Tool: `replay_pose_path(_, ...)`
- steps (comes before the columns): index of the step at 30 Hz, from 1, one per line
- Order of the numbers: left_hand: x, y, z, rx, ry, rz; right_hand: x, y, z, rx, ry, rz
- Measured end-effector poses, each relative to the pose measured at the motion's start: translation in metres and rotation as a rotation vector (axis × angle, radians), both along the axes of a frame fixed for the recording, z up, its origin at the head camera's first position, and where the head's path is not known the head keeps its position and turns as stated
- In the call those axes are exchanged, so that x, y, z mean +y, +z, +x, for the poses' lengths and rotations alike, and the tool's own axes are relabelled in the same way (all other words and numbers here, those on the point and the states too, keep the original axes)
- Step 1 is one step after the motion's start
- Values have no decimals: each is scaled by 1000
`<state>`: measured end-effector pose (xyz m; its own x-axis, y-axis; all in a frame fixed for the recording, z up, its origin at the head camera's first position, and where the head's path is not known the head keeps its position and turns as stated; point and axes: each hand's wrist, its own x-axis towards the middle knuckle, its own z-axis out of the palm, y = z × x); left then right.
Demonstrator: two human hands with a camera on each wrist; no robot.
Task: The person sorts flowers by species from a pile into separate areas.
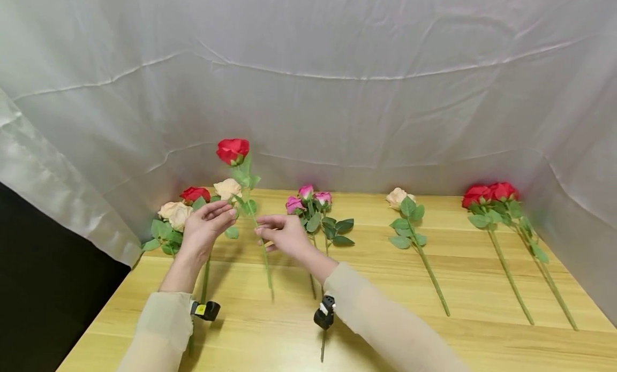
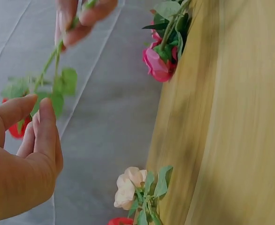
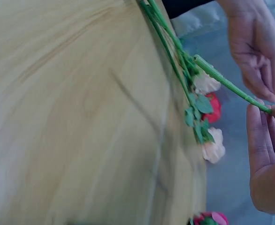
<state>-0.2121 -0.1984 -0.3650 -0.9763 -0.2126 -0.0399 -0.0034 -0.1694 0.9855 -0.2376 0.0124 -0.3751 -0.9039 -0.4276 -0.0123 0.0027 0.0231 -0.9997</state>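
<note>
Hanging over the bench [image 1: 376,291], the right grip [image 1: 284,235] pinched the upright red rose [image 1: 233,151] by its stem [image 1: 268,275]; the left grip [image 1: 207,227] sat relaxed beside it, apparently empty. Light pinching probably suited that thin stem. Back edge ran along the curtain [image 1: 356,115]; bare room separated pink roses [image 1: 295,205] from the lone cream rose [image 1: 396,196].

"How's the light on you?"

"Bright and soft from my head camera. Blurry shadows lie under my forearms [image 1: 400,329] on the wooden table [image 1: 270,329], so it seems to come from above. The satin drape [image 1: 48,171] catches a sheen; the black area [image 1: 43,286] below it swallows detail."

"And your wrists?"

"My left view is dimmer, and the red rose's leaves [image 2: 16,88] smear. My right goes bluish, with pale glare at the frame's left edge and one thin, soft-edged shadow."
</note>
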Motion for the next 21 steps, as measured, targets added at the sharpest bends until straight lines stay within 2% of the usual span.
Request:
replay_pose_path(5,-2,-2,1,14,-28,-108,26,6,-1,-1,-33,-40)
replay_pose_path(12,-17,-8,4,-31,-117,-344,67,15,-2,26,-104,-38)
replay_pose_path(16,-28,-14,5,-63,-156,-427,94,18,-3,32,-160,-42)
replay_pose_path(21,-42,-23,7,-96,-169,-496,130,18,-3,16,-233,-38)
